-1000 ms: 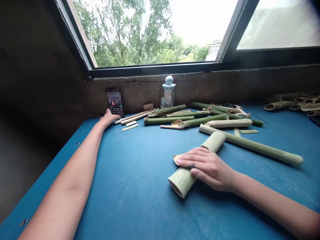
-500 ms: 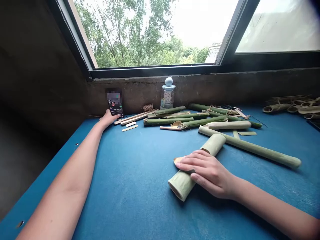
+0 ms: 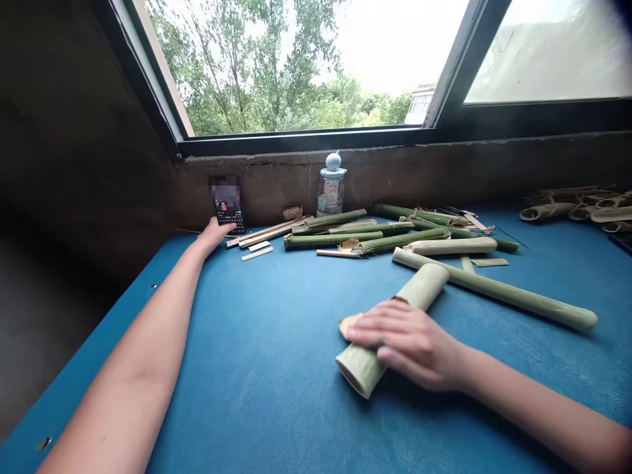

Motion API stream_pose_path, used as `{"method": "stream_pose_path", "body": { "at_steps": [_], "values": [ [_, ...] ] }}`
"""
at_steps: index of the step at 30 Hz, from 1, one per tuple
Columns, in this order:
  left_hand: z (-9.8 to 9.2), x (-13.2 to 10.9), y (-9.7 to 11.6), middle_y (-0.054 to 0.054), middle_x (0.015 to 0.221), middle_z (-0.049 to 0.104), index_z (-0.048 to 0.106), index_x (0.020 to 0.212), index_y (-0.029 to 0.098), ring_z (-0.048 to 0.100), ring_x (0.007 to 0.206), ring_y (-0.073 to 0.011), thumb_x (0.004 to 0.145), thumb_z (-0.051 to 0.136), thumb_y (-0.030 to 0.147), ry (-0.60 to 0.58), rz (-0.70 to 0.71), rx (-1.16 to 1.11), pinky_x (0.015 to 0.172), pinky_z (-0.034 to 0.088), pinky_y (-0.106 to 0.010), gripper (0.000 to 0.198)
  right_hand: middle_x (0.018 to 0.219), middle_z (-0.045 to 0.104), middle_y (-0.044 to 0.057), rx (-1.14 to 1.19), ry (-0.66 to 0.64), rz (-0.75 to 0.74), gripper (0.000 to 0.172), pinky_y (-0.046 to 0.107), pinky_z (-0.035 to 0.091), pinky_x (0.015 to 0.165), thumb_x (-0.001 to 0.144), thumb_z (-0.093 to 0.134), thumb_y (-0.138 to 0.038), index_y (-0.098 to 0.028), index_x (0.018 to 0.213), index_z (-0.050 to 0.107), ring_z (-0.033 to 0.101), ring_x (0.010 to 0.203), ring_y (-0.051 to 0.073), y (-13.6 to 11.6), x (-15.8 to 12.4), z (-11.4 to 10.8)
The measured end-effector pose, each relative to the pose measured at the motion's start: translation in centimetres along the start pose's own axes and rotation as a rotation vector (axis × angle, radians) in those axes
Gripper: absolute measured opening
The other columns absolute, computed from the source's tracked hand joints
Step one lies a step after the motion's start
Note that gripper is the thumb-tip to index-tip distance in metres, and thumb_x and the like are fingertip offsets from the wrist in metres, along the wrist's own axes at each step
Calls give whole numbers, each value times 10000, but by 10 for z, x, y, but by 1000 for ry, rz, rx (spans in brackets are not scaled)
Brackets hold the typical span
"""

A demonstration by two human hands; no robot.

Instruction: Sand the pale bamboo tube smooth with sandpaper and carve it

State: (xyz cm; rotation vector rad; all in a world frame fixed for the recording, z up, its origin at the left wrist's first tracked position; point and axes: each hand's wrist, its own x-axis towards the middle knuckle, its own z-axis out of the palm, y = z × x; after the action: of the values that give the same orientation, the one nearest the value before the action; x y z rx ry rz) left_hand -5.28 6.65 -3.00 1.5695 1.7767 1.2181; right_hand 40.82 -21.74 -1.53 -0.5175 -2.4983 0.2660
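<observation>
At the far left of the table, my left hand (image 3: 217, 232) grips the lower edge of a smartphone (image 3: 228, 205) propped against the wall. Its thumb is on the lit on-screen keyboard. My right hand (image 3: 412, 339) presses a piece of sandpaper (image 3: 348, 324) around the top of a thick pale bamboo tube (image 3: 362, 370), fingers bent over it. The sandpaper's tan back shows left of the fingertips; most of the sheet is under the palm. The tube lies slantwise on the blue table (image 3: 257, 368), its hollow end toward me.
A long bamboo pole (image 3: 513, 293) lies behind the tube's far end. Several green bamboo pieces (image 3: 336, 239) and strips are heaped along the wall, with a glass jar (image 3: 332, 191) behind them. More bamboo tubes (image 3: 546, 212) are at the back right. A window (image 3: 306, 131) stands above.
My right hand and the sandpaper have shifted slightly along the tube, and the tube has edged a little to the right. The left hand stays at the phone, where the thumb has moved slightly.
</observation>
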Motion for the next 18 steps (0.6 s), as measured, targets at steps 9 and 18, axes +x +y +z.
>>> {"method": "stream_pose_path", "body": {
  "at_steps": [9,18],
  "values": [
    [-7,0,3,-137,1087,735,684,998,112,671,1100,-267,829,549,330,70,-64,-288,1028,500,-396,307,1309,692,120,-15,-16,-1,411,396,455,985,1050,363,-293,-169,1388,562,643,1192,212,-4,0,3],
    [-3,-2,3,-117,1129,741,699,1024,143,643,1168,-325,648,743,303,-34,4,-184,1098,444,-443,411,1282,706,126,-40,0,88,389,412,458,969,1053,362,-284,-172,1331,610,659,1152,227,2,0,-5]
  ]
}}
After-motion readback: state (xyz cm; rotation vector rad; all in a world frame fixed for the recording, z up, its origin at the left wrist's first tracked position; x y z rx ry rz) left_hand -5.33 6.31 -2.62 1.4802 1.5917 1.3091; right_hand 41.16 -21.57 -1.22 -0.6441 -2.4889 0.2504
